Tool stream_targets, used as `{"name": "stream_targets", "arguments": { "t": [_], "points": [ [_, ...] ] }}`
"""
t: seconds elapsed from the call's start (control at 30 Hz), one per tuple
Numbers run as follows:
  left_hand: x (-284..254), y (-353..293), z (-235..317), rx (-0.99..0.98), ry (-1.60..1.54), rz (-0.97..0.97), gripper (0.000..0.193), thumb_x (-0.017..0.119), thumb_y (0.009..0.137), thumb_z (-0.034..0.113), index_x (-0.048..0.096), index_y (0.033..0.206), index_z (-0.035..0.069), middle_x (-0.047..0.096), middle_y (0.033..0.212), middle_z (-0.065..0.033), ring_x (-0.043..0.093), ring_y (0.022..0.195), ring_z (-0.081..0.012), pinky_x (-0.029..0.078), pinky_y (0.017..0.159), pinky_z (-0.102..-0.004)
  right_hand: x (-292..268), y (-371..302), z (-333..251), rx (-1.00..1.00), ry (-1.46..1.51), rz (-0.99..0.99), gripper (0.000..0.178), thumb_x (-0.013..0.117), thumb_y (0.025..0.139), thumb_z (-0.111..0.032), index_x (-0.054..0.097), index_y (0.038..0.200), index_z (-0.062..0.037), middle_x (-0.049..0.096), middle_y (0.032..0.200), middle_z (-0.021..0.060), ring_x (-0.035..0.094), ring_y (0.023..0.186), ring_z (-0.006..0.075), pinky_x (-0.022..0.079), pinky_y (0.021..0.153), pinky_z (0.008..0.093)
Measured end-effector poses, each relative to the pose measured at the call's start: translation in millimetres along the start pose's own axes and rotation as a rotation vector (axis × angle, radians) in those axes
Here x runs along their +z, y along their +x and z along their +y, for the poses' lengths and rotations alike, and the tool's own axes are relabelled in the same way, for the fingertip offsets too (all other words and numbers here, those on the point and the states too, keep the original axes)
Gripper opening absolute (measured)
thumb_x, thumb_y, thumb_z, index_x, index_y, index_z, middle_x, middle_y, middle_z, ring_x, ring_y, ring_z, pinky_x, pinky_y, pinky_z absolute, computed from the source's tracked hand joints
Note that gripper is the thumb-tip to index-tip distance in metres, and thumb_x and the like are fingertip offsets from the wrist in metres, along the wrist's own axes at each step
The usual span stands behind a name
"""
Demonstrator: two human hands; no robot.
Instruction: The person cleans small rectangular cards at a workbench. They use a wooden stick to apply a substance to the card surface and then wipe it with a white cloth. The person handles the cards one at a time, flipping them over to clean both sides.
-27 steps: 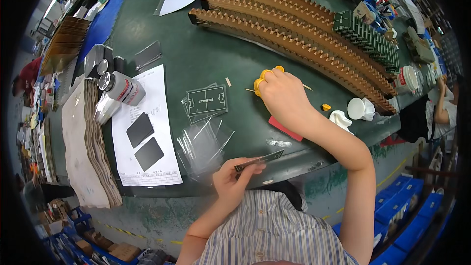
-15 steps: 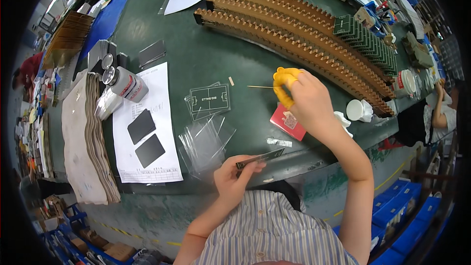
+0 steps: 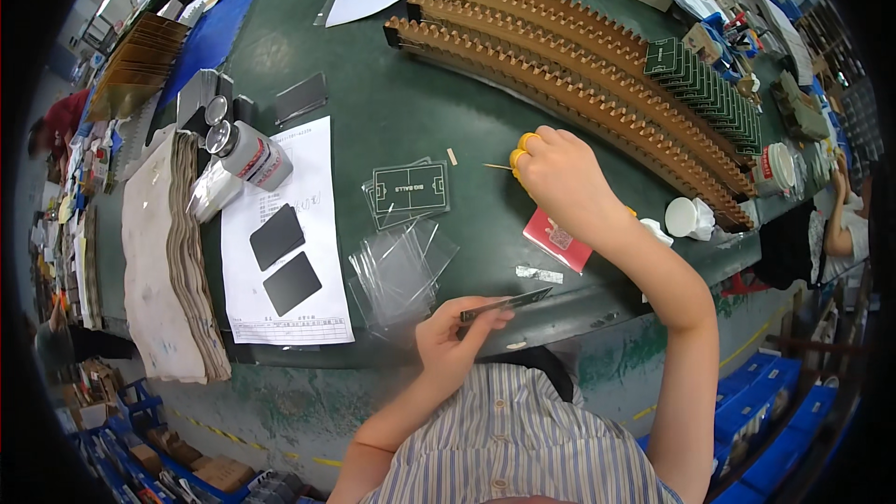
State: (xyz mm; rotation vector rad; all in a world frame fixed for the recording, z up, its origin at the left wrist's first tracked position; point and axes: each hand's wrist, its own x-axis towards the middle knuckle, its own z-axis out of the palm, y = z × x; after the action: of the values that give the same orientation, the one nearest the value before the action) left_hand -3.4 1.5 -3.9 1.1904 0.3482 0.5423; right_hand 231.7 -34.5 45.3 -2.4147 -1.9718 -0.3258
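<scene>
My left hand (image 3: 448, 341) pinches a dark card with pale lines (image 3: 509, 304) by its near end, tilted nearly edge-on above the table's front edge. In my right hand (image 3: 569, 173), whose fingertips carry yellow finger cots (image 3: 525, 145), a thin wooden stick (image 3: 497, 166) is held, its tip pointing left. Below that hand lies a red booklet (image 3: 551, 241), partly under the wrist. Left of it, a clear-edged plate with white pitch lines (image 3: 411, 189) rests on similar pieces. Clear plastic sleeves (image 3: 397, 266) lie in front of these plates.
Long wooden notched racks (image 3: 560, 65) cross the far right, with green plates (image 3: 700, 84) standing in them. At left are a bottle (image 3: 257, 159), a printed sheet (image 3: 327, 224) bearing two dark cards, and a cloth stack (image 3: 163, 261). A white-lidded jar (image 3: 686, 217) stands right.
My right hand has turned over, so less of the yellow finger cots and of the stick shows. My left hand keeps the card in nearly the same pose. The whole view has shifted slightly.
</scene>
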Motion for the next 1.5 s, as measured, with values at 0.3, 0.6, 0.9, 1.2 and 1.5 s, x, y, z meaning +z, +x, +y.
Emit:
{"name": "stream_targets", "arguments": {
  "t": [0.3,0.6,0.9,1.2,1.5],
  "points": [
    [1,2,5,0.005,-0.008,0.010,0.013,0.055,0.087,-0.005,0.058,0.100,-0.006,0.065,0.099,-0.0178,0.066,0.087,-0.0219,0.054,0.072,-0.0278,-5,-12,1,0.068,0.144,0.172,0.019,0.065,0.064,-0.007,0.059,0.082,-0.0037,0.056,0.078,0.0086,0.056,0.076,0.0235,0.045,0.067,0.0338],
    [-2,4,7,0.044,0.146,-0.107,0.011,0.052,0.088,-0.006,0.056,0.098,-0.007,0.064,0.097,-0.0220,0.066,0.083,-0.0265,0.056,0.070,-0.0321,-18,-93,-30,0.356,0.381,0.344,0.028,0.069,0.068,0.002,0.053,0.091,-0.0010,0.057,0.083,0.0118,0.056,0.072,0.0296,0.046,0.061,0.0350],
    [-7,5,-1,0.107,0.231,-0.125,0.013,0.053,0.086,-0.008,0.057,0.098,-0.003,0.063,0.098,-0.0212,0.066,0.085,-0.0271,0.057,0.067,-0.0303,-25,-140,-49,0.601,0.403,0.343,0.039,0.067,0.071,0.006,0.063,0.108,-0.0016,0.060,0.086,0.0115,0.058,0.074,0.0262,0.047,0.063,0.0333],
    [-2,6,-2,0.132,0.128,-0.065,0.016,0.051,0.086,-0.009,0.056,0.099,-0.001,0.062,0.099,-0.0206,0.066,0.085,-0.0281,0.057,0.065,-0.0309,-17,-140,-39,0.611,0.322,0.279,0.026,0.071,0.068,0.002,0.068,0.093,-0.0018,0.059,0.086,0.0111,0.057,0.077,0.0256,0.046,0.067,0.0321],
    [-1,5,-4,0.164,0.116,-0.057,0.017,0.051,0.087,-0.009,0.055,0.100,0.000,0.061,0.099,-0.0206,0.065,0.085,-0.0286,0.057,0.065,-0.0316,1,-121,-44,0.643,0.413,0.480,0.026,0.072,0.069,0.000,0.067,0.095,-0.0013,0.059,0.085,0.0110,0.056,0.074,0.0254,0.046,0.063,0.0329]
  ]
}}
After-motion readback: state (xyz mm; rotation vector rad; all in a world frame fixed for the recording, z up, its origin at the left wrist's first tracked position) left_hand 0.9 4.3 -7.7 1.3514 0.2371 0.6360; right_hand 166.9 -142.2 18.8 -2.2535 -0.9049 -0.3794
